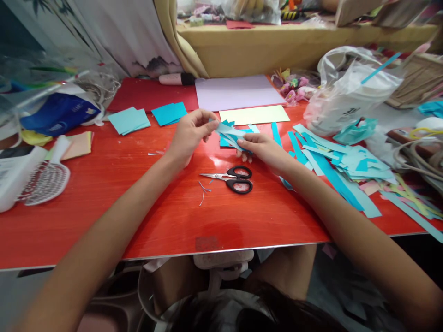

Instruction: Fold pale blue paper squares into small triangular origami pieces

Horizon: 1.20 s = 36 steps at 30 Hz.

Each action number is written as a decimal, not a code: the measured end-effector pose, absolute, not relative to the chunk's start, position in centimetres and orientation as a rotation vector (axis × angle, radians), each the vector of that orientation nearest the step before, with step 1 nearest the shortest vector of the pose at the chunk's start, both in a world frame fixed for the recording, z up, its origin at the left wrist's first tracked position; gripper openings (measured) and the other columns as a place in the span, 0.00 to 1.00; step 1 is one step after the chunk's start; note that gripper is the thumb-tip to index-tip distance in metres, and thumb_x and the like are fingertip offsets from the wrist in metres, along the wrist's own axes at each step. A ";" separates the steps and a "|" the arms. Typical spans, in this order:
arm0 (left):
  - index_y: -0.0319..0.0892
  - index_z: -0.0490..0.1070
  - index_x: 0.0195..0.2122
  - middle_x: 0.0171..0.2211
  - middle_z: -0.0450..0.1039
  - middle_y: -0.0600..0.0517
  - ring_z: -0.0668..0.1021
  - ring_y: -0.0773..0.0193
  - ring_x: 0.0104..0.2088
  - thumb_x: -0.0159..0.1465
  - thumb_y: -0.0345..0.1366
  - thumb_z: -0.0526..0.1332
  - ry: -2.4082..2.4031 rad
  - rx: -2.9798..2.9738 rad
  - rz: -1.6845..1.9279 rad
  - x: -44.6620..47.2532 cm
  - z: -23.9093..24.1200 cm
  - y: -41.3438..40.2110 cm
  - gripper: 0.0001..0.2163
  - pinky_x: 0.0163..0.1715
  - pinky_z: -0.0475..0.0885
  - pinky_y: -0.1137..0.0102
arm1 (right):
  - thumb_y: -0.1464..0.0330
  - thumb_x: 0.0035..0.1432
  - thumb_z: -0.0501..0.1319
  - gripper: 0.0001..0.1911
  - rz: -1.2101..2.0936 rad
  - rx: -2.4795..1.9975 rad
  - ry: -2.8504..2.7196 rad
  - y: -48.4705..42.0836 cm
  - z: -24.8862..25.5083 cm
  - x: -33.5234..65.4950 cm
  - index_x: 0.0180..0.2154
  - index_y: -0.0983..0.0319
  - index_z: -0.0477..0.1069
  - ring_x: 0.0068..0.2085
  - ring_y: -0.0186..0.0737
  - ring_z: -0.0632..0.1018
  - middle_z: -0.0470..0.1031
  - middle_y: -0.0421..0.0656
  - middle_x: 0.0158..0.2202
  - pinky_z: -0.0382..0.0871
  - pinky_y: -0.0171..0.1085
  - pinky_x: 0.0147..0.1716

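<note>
Between my two hands is a small bunch of light and darker blue paper strips [229, 132], held just above the red table. My left hand [194, 131] pinches its left end between thumb and fingers. Closed on the right end is my right hand [259, 146], with its fingertips partly under the paper. More blue paper pieces lie beneath and behind the bunch. Black-handled scissors [230, 178] rest on the table in front of my hands, blades to the left. Thin paper slivers [204, 190] lie below the blades.
Light blue squares [128, 121] and darker blue squares [169, 113] lie at the back left. A pale yellow strip [254, 115] and a lavender sheet [238, 92] are behind my hands. Paper offcuts [356, 161] and a bagged cup [342, 97] occupy the right; a hairbrush [50, 180] lies left.
</note>
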<state>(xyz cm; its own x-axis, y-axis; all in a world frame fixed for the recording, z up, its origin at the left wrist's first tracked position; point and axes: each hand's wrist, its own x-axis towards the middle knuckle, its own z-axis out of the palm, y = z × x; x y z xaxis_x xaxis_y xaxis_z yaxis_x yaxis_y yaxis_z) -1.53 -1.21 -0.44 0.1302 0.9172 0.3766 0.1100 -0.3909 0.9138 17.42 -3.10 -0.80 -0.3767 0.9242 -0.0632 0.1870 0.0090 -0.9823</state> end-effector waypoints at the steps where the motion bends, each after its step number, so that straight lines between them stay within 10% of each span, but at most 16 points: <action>1: 0.39 0.68 0.30 0.24 0.64 0.56 0.65 0.75 0.21 0.58 0.27 0.60 0.958 1.670 1.274 -1.4 -0.3 -1.4 0.03 0.20 0.62 0.77 | 0.73 0.62 0.55 0.13 1.419 -1.161 -1.635 -3.1 -0.8 17.4 0.24 0.64 0.66 0.21 0.26 0.69 0.70 0.39 0.22 0.61 0.28 0.20; 11: 0.41 0.72 0.30 0.26 0.70 0.53 0.71 0.72 0.23 0.56 0.31 0.64 0.677 1.692 0.683 -1.3 0.4 -3.5 0.02 0.23 0.67 0.72 | 0.68 0.61 0.57 0.12 1.422 -1.119 -1.675 -3.1 -1.3 17.6 0.25 0.63 0.66 0.21 0.28 0.67 0.68 0.38 0.21 0.61 0.30 0.22; 17: 0.38 0.67 0.43 0.26 0.68 0.56 0.72 0.74 0.23 0.56 0.25 0.61 0.922 1.546 1.102 0.0 -0.8 -2.9 0.13 0.25 0.69 0.76 | 0.67 0.59 0.58 0.10 1.364 -1.099 -1.775 -3.0 -1.5 17.6 0.27 0.63 0.69 0.22 0.30 0.69 0.70 0.39 0.22 0.61 0.31 0.22; 36: 0.42 0.67 0.26 0.23 0.66 0.56 0.65 0.74 0.23 0.60 0.28 0.61 1.058 1.540 1.260 -1.7 0.3 -1.3 0.06 0.22 0.64 0.73 | 0.69 0.61 0.57 0.11 1.325 -1.146 -1.818 -2.9 -1.6 17.6 0.25 0.62 0.67 0.21 0.29 0.68 0.70 0.39 0.21 0.63 0.32 0.21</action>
<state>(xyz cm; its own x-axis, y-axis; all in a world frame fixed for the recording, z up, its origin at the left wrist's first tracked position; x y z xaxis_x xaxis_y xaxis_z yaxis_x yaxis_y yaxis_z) -1.72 -1.33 0.31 0.1308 0.9571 0.2586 0.0892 -0.2712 0.9584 17.62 -2.89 -1.57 -0.4416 0.8971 -0.0158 0.2896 0.1258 -0.9489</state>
